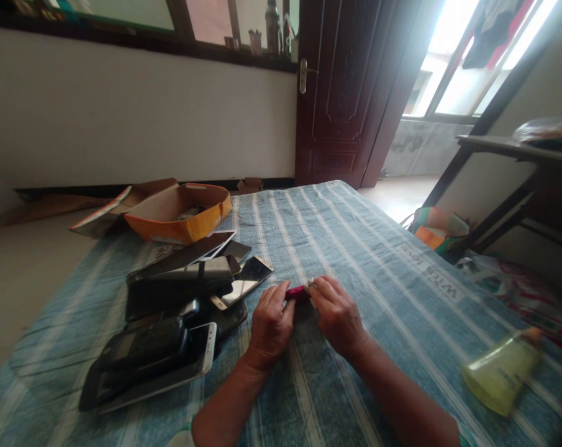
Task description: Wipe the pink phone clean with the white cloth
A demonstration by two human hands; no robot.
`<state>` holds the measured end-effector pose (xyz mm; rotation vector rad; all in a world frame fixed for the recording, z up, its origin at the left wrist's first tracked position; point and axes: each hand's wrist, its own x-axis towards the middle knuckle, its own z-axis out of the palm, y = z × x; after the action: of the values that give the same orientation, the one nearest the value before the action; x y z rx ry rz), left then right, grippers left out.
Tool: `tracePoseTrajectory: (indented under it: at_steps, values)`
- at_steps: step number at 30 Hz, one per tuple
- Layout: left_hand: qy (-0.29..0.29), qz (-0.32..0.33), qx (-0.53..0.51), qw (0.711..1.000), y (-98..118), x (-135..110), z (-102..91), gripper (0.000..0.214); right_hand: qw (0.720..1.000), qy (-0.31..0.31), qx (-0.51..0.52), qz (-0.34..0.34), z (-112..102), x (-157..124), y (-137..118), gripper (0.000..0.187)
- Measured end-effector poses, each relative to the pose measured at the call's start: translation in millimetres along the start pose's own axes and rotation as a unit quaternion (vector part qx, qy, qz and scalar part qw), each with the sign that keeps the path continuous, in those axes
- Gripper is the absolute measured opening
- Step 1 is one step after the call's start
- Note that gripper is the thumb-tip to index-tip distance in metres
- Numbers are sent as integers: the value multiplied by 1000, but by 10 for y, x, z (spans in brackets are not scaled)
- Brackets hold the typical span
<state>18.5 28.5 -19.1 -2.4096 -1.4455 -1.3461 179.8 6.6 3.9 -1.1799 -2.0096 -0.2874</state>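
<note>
Over the striped bedcover [355, 248], my left hand [270, 323] grips the left end of a small magenta device [298, 293], seen nearly edge-on. The fingers of my right hand [337, 315] are closed at its other end, pinching a small whitish scrap [309, 287] that looks like cloth or tissue. Much of both things is hidden by my fingers. Close to my left hand lies a gold-edged smartphone [243, 284] with a reflecting screen. Left of it is a loose pile of phones and tablets, including a black tablet [181, 282] and a white-edged one [200, 354].
An open orange cardboard box [182, 226] sits at the back left of the bed. A yellowish transparent bottle [502, 372] lies at the right. Behind the bed are a dark door [341, 93] and a white wall. A dark shelf [518, 149] stands on the right.
</note>
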Motion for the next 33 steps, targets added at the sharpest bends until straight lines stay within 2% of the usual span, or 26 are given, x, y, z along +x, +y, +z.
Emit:
tracePoseTrajectory:
  at_steps: [5, 8, 10, 13, 15, 18, 23, 27, 30, 33]
  values:
    - [-16, -5, 0, 1000, -1, -8, 2, 26, 998, 18, -11, 55, -61, -6, 196, 29]
    - [-6, 5, 5, 1000, -1, -2, 4, 25, 996, 30, -16, 77, -53, -18, 247, 29]
    - [4, 17, 11, 1000, -1, 6, 0, 25, 997, 48, -12, 59, -29, -14, 212, 28]
    - [4, 27, 8, 1000, 3, 21, -19, 22, 998, 60, 7, -2, 34, 14, 68, 28]
    - [-2, 29, 0, 1000, 9, 32, -34, 20, 999, 39, 19, -31, 75, 40, -33, 27]
    - [-6, 32, -5, 999, 19, 42, -48, 19, 999, -5, 16, -27, 93, 75, -81, 27]
    - [-8, 25, 6, 1000, 19, 42, -46, 17, 999, -20, -19, 45, 14, 78, 146, 26]
    - [-5, 19, 17, 1000, 22, 40, -47, 18, 987, -4, 22, 159, 18, 25, 365, 32]
    - [-7, 20, 22, 1000, 29, 41, -50, 19, 955, 9, 129, 267, 66, -4, 450, 38]
    - [-12, 16, 23, 1000, 30, 41, -51, 20, 915, -2, 217, 340, 95, -3, 477, 36]
